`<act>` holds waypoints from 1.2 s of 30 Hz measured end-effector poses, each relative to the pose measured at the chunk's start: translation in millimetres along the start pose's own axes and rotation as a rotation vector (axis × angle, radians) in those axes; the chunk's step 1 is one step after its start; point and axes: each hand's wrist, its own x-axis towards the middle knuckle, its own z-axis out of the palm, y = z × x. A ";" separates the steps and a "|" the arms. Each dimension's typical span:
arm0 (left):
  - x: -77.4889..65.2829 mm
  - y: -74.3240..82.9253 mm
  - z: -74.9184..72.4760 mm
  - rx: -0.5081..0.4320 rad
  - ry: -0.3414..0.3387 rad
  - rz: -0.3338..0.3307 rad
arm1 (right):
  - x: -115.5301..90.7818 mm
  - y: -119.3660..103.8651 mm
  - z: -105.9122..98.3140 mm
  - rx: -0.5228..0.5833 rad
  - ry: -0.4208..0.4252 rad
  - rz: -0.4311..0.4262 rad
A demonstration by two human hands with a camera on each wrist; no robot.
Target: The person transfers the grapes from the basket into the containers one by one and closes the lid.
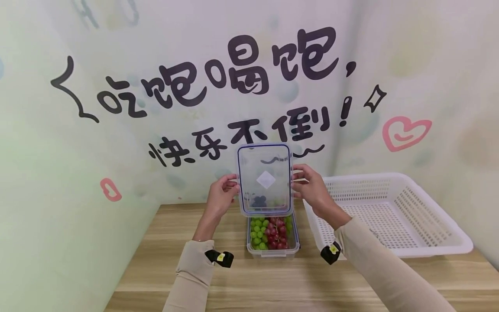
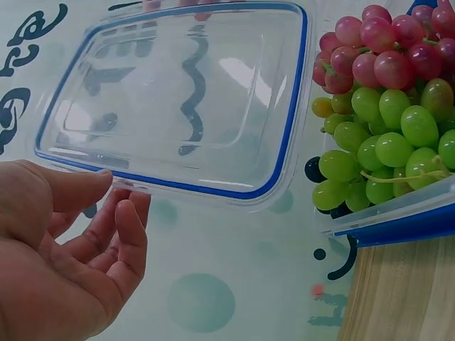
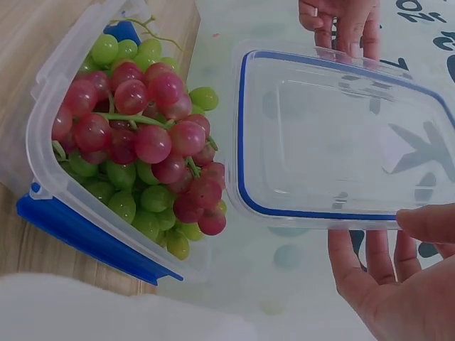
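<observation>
Both hands hold a clear plastic lid (image 1: pixel 265 160) with a blue seal upright above a food container. My left hand (image 1: pixel 221 196) pinches its left edge between thumb and fingers; the thumb (image 2: pixel 84 186) lies on the rim in the left wrist view. On the opposite edge my right hand (image 1: pixel 313 191) grips the same way. Below, the clear container (image 1: pixel 273 252) with blue clips (image 3: pixel 96 238) holds green grapes (image 1: pixel 257 234) and red grapes (image 1: pixel 277 234). Several dark grapes (image 1: pixel 259 201) show through the lid, which hides the container's far part.
A white perforated plastic basket (image 1: pixel 432 250) stands to the right on the wooden table (image 1: pixel 163 255), beside the right forearm. Behind the table rises a pale wall (image 1: pixel 195 34) with black lettering and pink hearts. Each sleeve has a black band (image 1: pixel 330 253) at the wrist.
</observation>
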 end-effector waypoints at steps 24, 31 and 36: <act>5.3 -13.3 8.6 0.029 0.002 0.155 | 3.4 14.0 0.8 -0.121 0.047 -0.244; 6.7 -23.7 14.7 0.084 -0.011 0.183 | 5.2 20.9 -0.1 -0.161 0.058 -0.269; 5.4 -29.3 17.3 0.106 -0.026 0.198 | 9.4 27.2 -1.2 -0.179 0.035 -0.279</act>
